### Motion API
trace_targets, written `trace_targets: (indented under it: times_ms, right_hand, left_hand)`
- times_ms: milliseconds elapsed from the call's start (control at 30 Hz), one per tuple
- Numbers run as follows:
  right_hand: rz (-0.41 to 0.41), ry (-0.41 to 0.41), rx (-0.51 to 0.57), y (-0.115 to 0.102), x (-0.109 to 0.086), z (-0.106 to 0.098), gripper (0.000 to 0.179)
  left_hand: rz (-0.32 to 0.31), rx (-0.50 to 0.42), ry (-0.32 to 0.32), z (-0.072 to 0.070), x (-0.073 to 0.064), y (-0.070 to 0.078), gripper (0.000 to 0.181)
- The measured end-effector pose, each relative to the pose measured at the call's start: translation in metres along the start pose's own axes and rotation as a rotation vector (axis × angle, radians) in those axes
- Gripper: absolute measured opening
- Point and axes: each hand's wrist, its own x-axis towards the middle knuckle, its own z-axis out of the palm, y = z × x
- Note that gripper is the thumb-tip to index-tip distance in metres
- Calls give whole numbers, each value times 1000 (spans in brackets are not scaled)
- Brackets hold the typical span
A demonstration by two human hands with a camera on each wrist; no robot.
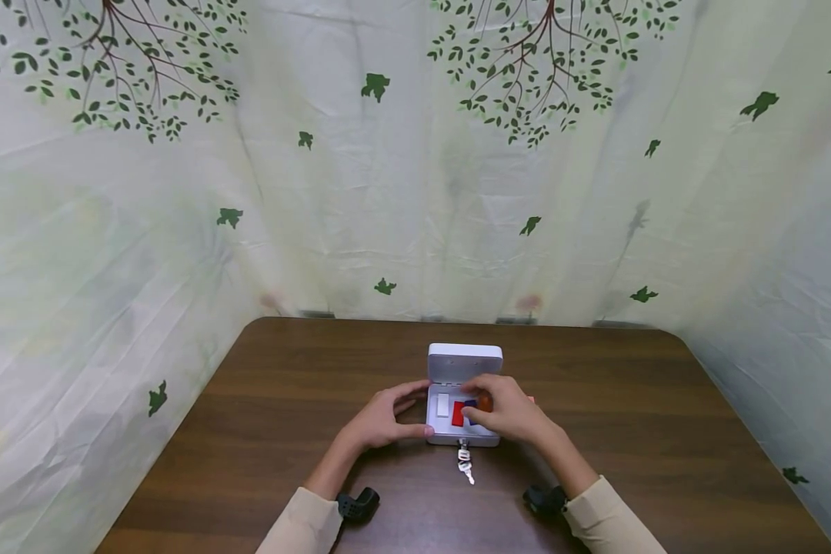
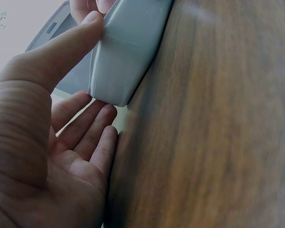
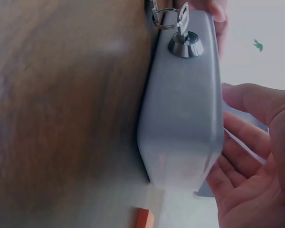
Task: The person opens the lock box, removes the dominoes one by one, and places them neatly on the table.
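A small white metal lockbox [image 1: 462, 440] stands on the table with its lid [image 1: 465, 363] raised. A white block [image 1: 442, 405], a red block [image 1: 458, 414], a blue block [image 1: 470, 415] and an orange-brown piece [image 1: 485, 402] show inside. My left hand [image 1: 388, 418] holds the box's left side, thumb at the front corner and fingers toward the back. Over the right half of the box is my right hand [image 1: 508, 408], thumb and index finger apart above the blocks; its fingertips are hidden behind the box wall in the right wrist view. Keys [image 1: 465, 462] hang from the front lock.
An orange block [image 3: 144, 218] lies on the wooden table [image 1: 318, 362] just right of the box, mostly behind my right hand in the head view. A pale curtain [image 1: 415, 192] with printed leaves hangs behind the table and at both sides.
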Motion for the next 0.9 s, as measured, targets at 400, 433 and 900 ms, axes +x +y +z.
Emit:
trace_targets:
  times_ms: [400, 433, 900]
  right_hand:
    - [18, -26, -13, -6, 6, 11, 37]
    - [31, -33, -27, -6, 6, 11, 38]
    - [31, -104, -169, -10, 9, 11, 44]
  left_hand:
    - [6, -20, -22, -4, -4, 22, 80]
    - [6, -24, -24, -4, -5, 27, 79]
    - [0, -43, -16, -5, -8, 35, 79]
